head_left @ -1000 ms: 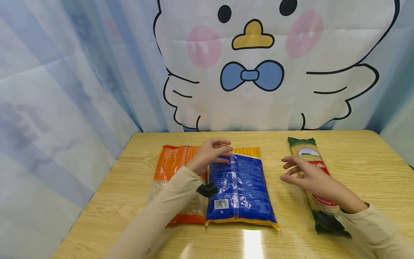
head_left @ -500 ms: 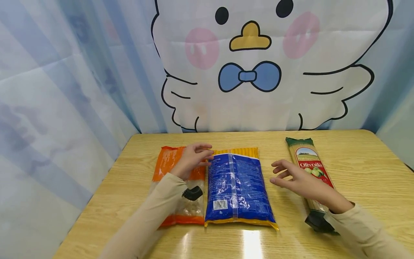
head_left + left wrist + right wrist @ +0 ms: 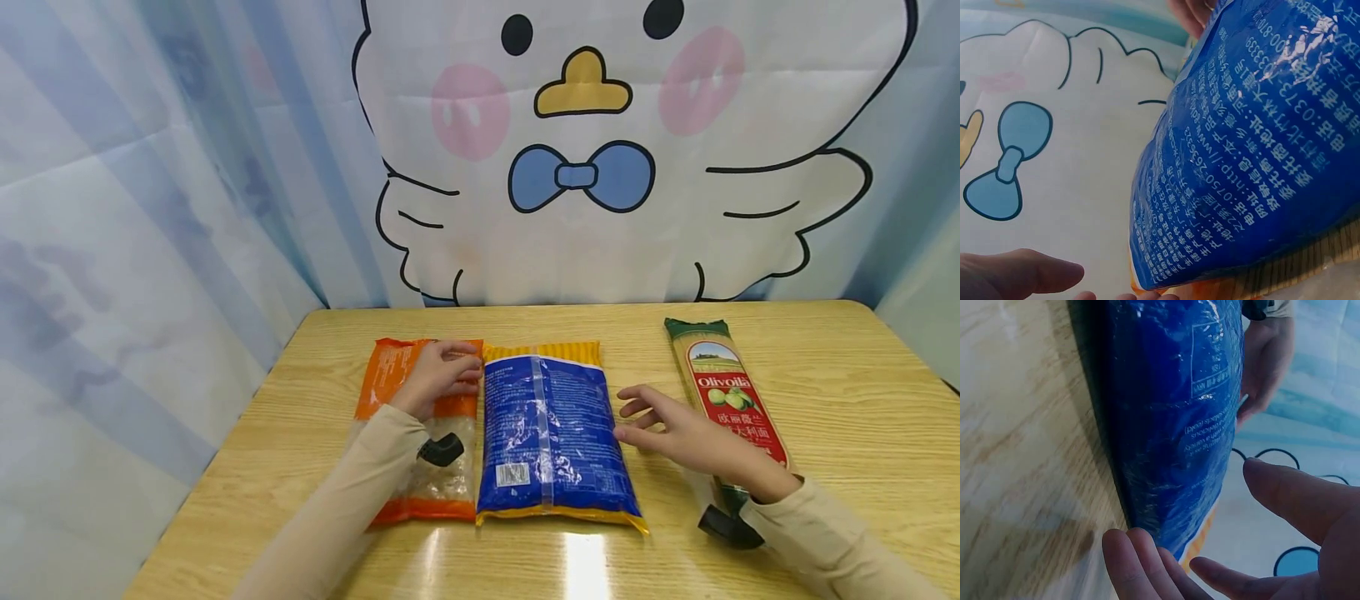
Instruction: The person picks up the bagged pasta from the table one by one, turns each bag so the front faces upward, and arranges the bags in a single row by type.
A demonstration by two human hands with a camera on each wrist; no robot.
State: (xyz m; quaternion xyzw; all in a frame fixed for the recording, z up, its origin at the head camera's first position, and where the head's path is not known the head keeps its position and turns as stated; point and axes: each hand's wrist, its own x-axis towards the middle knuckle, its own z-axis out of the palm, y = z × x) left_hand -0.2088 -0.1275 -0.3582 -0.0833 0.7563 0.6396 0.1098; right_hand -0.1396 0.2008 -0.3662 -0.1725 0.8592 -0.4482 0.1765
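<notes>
A blue plastic food bag (image 3: 555,433) with a yellow top edge and printed text lies flat in the middle of the table. On its left is an orange bag (image 3: 450,487) with a clear lower part. My left hand (image 3: 438,379) hovers above the orange bag, fingers loosely bent toward the blue bag's left edge and holding nothing. From the other side my right hand (image 3: 675,429) reaches to the blue bag's right edge, thumb and fingers spread. In the right wrist view the fingers (image 3: 1138,565) come close to the side of that bag.
A green-ended pack of spaghetti (image 3: 731,392) lies at the right, partly under my right forearm in the head view. The wooden table (image 3: 600,567) ends at a curtain (image 3: 585,250) with a cartoon print. Black wrist cameras (image 3: 441,450) sit on both wrists.
My left hand has moved left, from over the blue bag to over the orange bag. My right hand has moved left, away from the spaghetti to the blue bag's right edge.
</notes>
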